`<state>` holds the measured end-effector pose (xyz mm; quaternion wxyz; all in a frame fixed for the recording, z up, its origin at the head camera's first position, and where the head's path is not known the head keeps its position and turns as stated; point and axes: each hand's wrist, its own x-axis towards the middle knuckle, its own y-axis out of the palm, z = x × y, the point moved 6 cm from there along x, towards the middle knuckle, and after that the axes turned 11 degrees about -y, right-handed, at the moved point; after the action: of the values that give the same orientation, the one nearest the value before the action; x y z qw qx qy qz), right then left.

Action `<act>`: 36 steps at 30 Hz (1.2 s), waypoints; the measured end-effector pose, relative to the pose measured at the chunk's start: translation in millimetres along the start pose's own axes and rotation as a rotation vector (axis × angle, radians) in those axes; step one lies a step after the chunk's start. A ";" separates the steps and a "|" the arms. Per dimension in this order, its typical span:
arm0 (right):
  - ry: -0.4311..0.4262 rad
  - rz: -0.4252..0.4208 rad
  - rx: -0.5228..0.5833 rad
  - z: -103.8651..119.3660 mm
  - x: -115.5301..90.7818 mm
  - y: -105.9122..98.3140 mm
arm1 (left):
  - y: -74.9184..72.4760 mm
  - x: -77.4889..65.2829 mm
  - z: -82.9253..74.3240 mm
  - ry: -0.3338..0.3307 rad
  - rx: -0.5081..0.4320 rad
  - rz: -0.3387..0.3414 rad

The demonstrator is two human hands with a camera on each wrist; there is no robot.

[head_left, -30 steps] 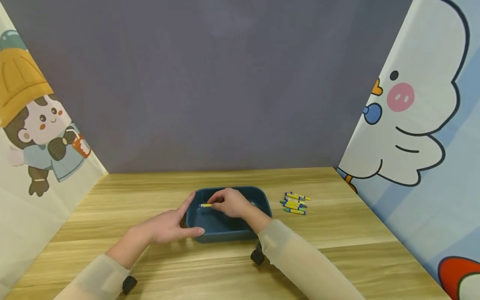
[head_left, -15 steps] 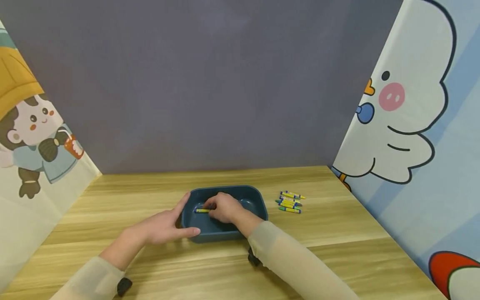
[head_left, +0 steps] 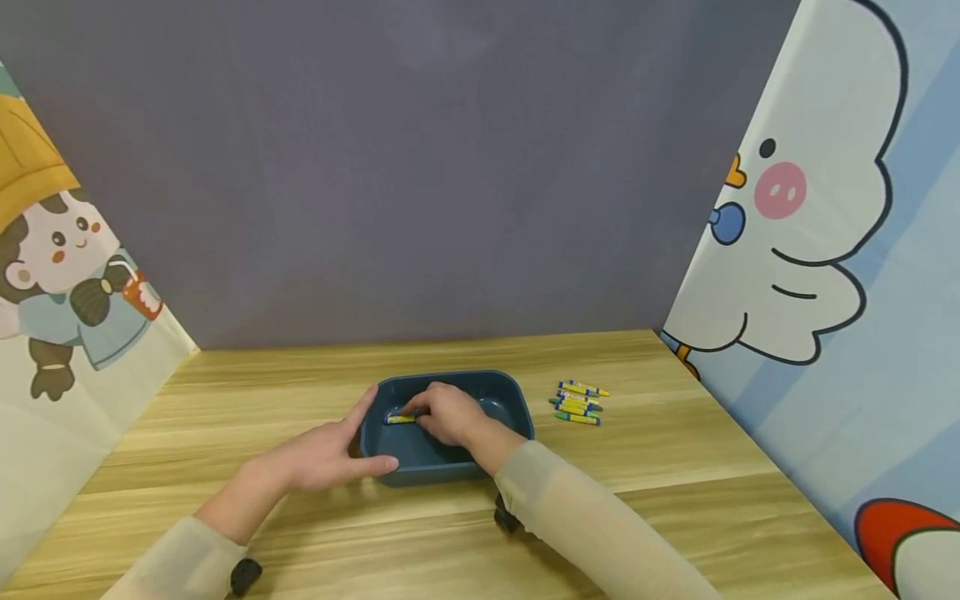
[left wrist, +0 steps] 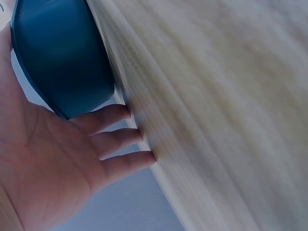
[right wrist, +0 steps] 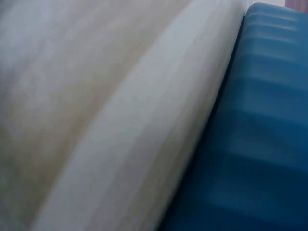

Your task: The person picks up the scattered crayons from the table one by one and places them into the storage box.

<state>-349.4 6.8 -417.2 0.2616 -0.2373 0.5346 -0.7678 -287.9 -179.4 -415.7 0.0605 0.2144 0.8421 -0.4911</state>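
In the head view, a dark blue rectangular plastic box [head_left: 431, 473] stands on the table. My right hand [head_left: 450, 414] reaches inside it and pinches a yellow crayon [head_left: 400, 420] with blue bands, which lies lengthwise near the box's left wall. The crayon's right end is covered by the fingertips. My left hand [head_left: 324, 454] rests against the left end of the box, thumb along the front rim and index finger toward the back. From the left wrist view, the other fingers [left wrist: 127, 163] are spread, their tips down at the table.
Several yellow-wrapped crayons [head_left: 577, 402] lie in a small group to the right of the box, some with green tips. The wood-grain table [head_left: 360, 550] meets a grey panel [head_left: 435, 183] behind. Cartoon-printed walls [head_left: 810, 292] flank it. The right wrist view is filled by the box side and table.
My right hand has lowered with the crayon toward the box floor and slightly toward the front. The left hand keeps its place on the box. The head view has shifted slightly right.
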 end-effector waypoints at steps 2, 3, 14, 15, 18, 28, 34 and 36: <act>0.000 -0.005 -0.006 0.2 0.6 -0.5 | -0.1 -0.2 0.3 0.001 0.001 -0.002; 0.002 -0.009 -0.007 0.1 0.7 -0.7 | -0.2 -0.3 0.3 0.002 0.002 -0.005; 0.000 -0.070 0.040 -3.0 3.2 -7.2 | -1.5 -0.6 -0.3 0.013 0.000 -0.018; -0.006 -0.083 0.053 -3.1 3.6 -9.0 | -1.7 -0.6 -0.6 0.014 -0.002 -0.018; -0.026 -0.118 0.121 -2.8 3.3 -15.5 | -1.5 -0.3 -0.7 0.012 -0.010 -0.008; -0.096 -0.297 0.347 -25.0 -23.2 -63.6 | 1.3 1.6 -0.2 -0.010 -0.033 0.001; -0.012 -0.384 0.372 -84.2 -65.4 -104.6 | 0.5 0.7 -0.9 -0.017 -0.005 -0.003; 0.027 -0.392 0.364 -112.0 -81.4 -111.2 | 0.5 0.2 -0.4 -0.020 0.000 0.004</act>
<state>-376.9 170.6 -354.4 0.1389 -0.2751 0.3352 -0.8903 -287.9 -178.7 -416.0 0.0698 0.2111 0.8411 -0.4931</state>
